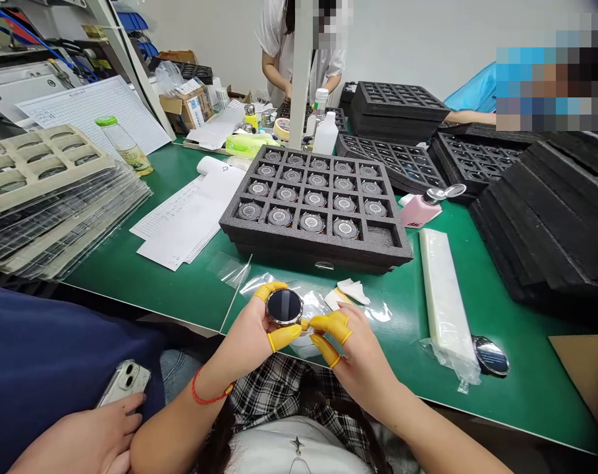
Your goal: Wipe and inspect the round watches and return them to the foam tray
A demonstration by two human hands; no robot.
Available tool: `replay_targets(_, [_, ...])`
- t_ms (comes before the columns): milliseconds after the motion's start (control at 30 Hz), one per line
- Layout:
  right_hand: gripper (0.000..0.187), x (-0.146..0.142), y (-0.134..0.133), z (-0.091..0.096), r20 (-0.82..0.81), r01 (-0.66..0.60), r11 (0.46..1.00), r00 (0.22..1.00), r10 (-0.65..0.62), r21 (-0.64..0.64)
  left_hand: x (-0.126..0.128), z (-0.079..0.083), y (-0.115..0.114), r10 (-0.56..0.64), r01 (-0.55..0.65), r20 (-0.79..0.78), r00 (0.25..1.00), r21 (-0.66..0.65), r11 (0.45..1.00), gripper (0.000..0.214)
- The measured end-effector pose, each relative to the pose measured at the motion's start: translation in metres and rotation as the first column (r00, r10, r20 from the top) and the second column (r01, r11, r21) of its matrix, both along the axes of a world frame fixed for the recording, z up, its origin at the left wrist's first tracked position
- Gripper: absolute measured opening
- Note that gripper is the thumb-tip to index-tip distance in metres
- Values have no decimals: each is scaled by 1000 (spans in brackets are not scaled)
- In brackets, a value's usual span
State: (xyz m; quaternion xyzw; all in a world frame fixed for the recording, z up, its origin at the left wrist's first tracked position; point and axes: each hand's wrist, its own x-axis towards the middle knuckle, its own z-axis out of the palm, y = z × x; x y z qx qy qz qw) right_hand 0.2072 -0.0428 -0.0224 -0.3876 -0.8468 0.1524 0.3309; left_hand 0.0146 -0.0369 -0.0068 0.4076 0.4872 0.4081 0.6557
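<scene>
My left hand [249, 332], with yellow finger cots on its fingertips, grips a round smartwatch case [284, 307] without a strap, its dark screen facing up. Close to the watch's right edge, my right hand [358, 349] has its yellow-covered thumb and fingers drawn together; what they pinch, if anything, I cannot make out. Clear plastic film [264, 283] and torn white pieces [353, 289] lie just beyond the hands. Behind them stands a stacked black foam tray [323, 240] with rows of watch cases [311, 222], backs up.
Right: a white wrapped block [442, 283], a round mirror [491, 355], a pink pump bottle [421, 209], black foam trays [541, 217]. Left: paper sheets [180, 220], a glass bottle [126, 148], stacked trays [56, 197]. A neighbour's hand [86, 438] rests by a phone [126, 382]. Another person works opposite.
</scene>
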Motion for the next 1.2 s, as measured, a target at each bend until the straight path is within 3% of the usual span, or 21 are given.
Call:
replay_targets(467, [18,-3,-8,-5,12,35,999,999,-35,37,1,-3,-2,-18,19,-30,999,21,1000,53])
replay_targets(567, [25,-3,-13,-3,-14,70,993,998,-69,91,0,-1,1,-19,20,33,999,-33,999,55])
replay_targets(667, [29,2,-23,6,-83,36,988,996,-24,148,-2,-1,5,-12,18,99,995,-60,998,54])
replay_targets(800, [27,17,-28,27,-219,37,998,975,-25,54,-2,-4,7,-13,16,80,997,-40,999,57])
replay_targets(900, [15,25,-19,36,-330,125,982,929,-166,-141,0,-7,3,-48,48,26,998,1,999,58])
replay_targets(1000, [7,24,-4,34,-450,87,887,837,-312,-453,3,-6,-3,-115,118,-51,992,52,992,54])
replay_targets(1100, [22,16,8,28,-497,-86,724,782,-377,-684,6,-5,-7,-173,189,-127,977,126,974,51])
replay_targets(1200, [26,7,13,27,-503,-228,550,753,-423,-804,9,-3,-10,-191,227,-196,962,180,957,51])
